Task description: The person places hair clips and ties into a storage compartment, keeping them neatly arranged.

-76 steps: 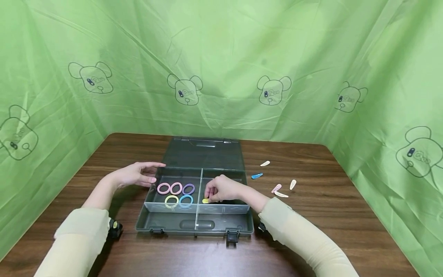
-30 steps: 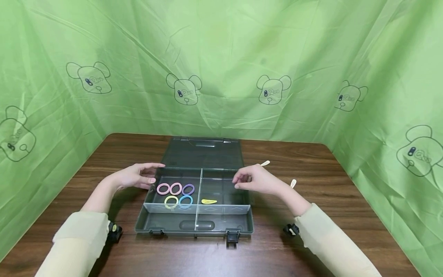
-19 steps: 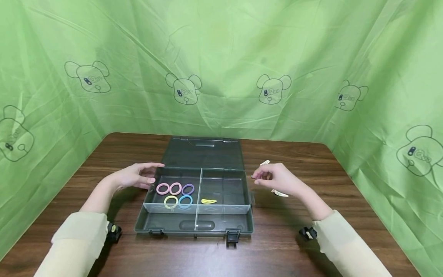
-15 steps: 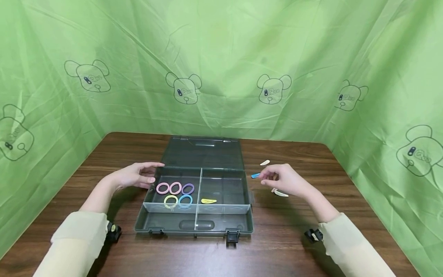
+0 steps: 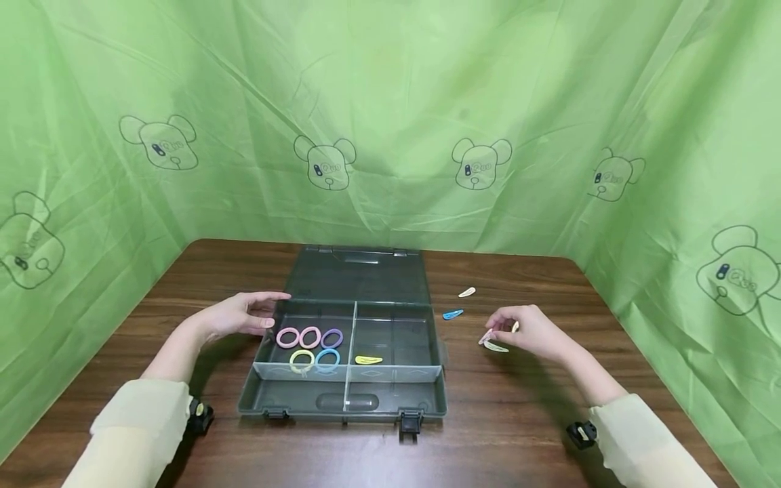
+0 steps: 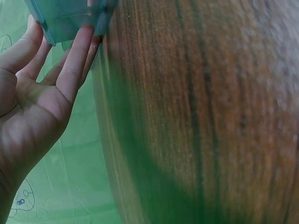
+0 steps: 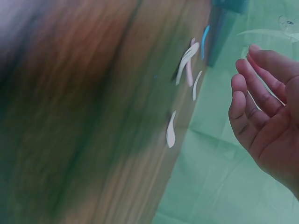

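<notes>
A dark translucent box (image 5: 293,413) lies open-lidded on the table, divided into compartments. My left hand (image 5: 234,316) touches its left side, thumb and fingers extended against the outer wall; the left wrist view has these fingers at the box corner (image 6: 70,25). My right hand (image 5: 527,330) is just above a pink hair clip (image 5: 486,336) and a white hair clip (image 5: 496,347), which cross. In the right wrist view its fingers bend loosely with nothing between them. Another pale clip (image 7: 171,133) is partly hidden behind that hand in the head view.
Pink, purple, yellow and blue hair ties (image 5: 327,360) sit in the box's left compartment. A yellow clip (image 5: 369,360) lies in the right one. A blue clip (image 5: 453,314) and a pale clip (image 5: 466,292) lie right of the box. Green cloth (image 5: 390,102) surrounds the table.
The right hand let go of the yellow clip in the right compartment, then moved right, past the blue clip, to the pink and white clips. The left hand stays at the box.
</notes>
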`<act>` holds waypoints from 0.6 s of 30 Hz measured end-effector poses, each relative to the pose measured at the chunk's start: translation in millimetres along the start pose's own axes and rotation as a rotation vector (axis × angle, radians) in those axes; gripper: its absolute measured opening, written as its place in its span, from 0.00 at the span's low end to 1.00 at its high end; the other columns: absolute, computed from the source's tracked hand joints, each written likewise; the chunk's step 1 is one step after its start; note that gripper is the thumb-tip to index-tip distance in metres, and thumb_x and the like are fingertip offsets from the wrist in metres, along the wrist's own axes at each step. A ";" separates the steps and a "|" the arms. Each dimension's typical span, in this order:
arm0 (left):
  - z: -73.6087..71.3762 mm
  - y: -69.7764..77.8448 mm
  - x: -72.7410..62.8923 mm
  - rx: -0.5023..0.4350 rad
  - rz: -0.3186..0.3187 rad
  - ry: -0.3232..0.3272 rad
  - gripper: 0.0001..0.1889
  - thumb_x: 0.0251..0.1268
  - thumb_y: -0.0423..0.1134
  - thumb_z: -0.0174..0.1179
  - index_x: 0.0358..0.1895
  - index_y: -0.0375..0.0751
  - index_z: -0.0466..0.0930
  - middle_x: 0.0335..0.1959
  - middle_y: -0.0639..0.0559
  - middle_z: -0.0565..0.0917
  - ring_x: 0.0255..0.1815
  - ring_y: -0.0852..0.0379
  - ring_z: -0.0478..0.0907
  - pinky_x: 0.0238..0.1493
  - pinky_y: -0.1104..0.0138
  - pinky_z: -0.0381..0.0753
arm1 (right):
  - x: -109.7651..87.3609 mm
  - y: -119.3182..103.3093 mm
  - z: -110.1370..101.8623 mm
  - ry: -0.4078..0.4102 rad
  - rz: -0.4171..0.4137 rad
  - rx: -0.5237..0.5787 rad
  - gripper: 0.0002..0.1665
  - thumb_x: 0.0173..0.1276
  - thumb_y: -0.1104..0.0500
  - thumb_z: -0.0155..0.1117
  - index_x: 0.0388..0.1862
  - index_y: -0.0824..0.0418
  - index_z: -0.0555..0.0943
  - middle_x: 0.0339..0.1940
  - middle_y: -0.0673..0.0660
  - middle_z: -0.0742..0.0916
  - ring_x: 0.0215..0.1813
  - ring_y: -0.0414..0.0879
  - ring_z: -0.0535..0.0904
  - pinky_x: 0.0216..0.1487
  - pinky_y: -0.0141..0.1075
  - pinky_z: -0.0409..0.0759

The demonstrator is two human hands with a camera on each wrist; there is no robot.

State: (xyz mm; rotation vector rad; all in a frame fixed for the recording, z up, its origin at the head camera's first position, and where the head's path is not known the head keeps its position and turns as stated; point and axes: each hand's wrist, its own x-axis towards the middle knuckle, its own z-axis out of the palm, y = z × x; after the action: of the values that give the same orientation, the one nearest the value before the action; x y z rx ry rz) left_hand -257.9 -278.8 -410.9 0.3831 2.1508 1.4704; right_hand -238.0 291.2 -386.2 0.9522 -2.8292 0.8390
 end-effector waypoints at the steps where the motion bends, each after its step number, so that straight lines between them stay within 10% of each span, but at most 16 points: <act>1: 0.4 -0.3 -0.1 0.003 0.000 0.002 0.32 0.64 0.31 0.58 0.71 0.40 0.58 0.67 0.27 0.58 0.67 0.35 0.58 0.56 0.61 0.79 | -1.6 2.1 0.6 -0.003 0.004 -0.005 0.07 0.55 0.66 0.70 0.33 0.57 0.84 0.24 0.43 0.84 0.28 0.34 0.76 0.29 0.31 0.78; 18: 3.4 1.9 -0.4 -0.005 0.011 -0.007 0.32 0.65 0.30 0.56 0.72 0.39 0.56 0.66 0.26 0.60 0.63 0.37 0.67 0.57 0.58 0.77 | -7.3 22.3 11.3 -0.198 0.003 0.020 0.06 0.53 0.65 0.71 0.30 0.58 0.83 0.23 0.46 0.84 0.28 0.33 0.75 0.28 0.26 0.75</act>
State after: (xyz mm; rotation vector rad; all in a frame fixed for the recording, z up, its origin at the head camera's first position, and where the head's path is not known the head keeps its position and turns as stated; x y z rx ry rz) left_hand -255.8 -275.6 -410.0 0.3984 2.1425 1.4784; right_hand -243.4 304.3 -408.1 1.0922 -2.9921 0.8174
